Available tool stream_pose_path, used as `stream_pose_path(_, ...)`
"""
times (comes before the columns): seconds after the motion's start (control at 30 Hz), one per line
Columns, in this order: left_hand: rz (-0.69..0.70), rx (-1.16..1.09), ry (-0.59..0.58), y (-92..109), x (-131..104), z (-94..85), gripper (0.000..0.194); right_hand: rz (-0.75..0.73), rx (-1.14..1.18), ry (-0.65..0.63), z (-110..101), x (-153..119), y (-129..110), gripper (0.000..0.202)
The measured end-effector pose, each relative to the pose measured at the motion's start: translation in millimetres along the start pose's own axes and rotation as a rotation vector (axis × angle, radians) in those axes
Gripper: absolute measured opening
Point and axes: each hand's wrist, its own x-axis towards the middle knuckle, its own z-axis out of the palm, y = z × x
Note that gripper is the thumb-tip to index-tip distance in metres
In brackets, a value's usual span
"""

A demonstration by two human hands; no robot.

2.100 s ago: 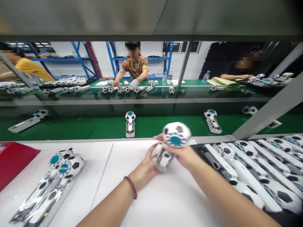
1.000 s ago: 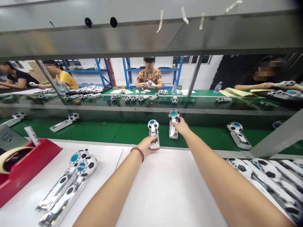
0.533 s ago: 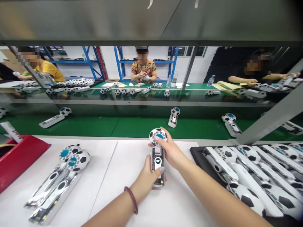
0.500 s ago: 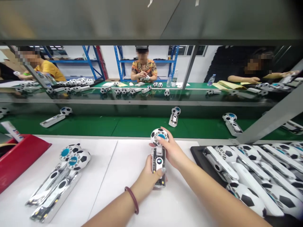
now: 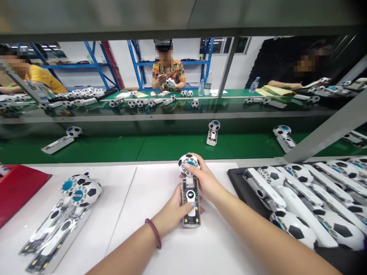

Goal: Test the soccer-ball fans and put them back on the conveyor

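Observation:
Between my hands is a handheld fan (image 5: 190, 219) with a soccer-ball head and a clear handle. Its round display is lit and appears to read 100. My left hand (image 5: 177, 208), with a dark red bracelet on its wrist, grips the handle, thumb on the white strip below the display. My right hand (image 5: 205, 177) is wrapped around the ball head, its thumb lying across the blue centre. The fingers behind the fan are mostly hidden. On the white sheet to the left, two similar fans (image 5: 61, 225) lie side by side, partly overlapping.
A black tray (image 5: 236, 181) crowded with soccer-ball fans is at right. A red bin (image 5: 24, 187) stands at left. Beyond the white work surface runs a green belt (image 5: 160, 147) carrying spaced-out fans. A slanted metal post (image 5: 323, 131) rises at right. Several people sit across.
The view has shifted slightly, so the scene sits a little higher and further left. Both hands still hold the fan, and more of the lower handle shows. The person opposite has raised a white item.

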Motion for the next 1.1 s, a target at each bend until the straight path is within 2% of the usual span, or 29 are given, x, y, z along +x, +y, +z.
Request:
stream_pose_path(0.27, -0.016, -0.145, -0.008, 1, 2, -0.6, 0.053, -0.019, -0.102, -0.009, 1, -3, -3, 0.058)
stream_pose_path(0.6, -0.103, -0.091, 0.026, 10, -3, 3.2, 0.053, -0.02, -0.056, 0.014, 6, -5, -6, 0.06)
stream_pose_path(1.0, -0.111, -0.072, -0.019, 11, -5, 5.0, 0.051, -0.019, -0.033, 0.023, 6, -5, -3, 0.059)
stream_pose_path(1.1, -0.087, -0.071, -0.033, 10, -5, 4.3, 0.057, -0.01, -0.065, 0.026, 5, -4, -3, 0.059)
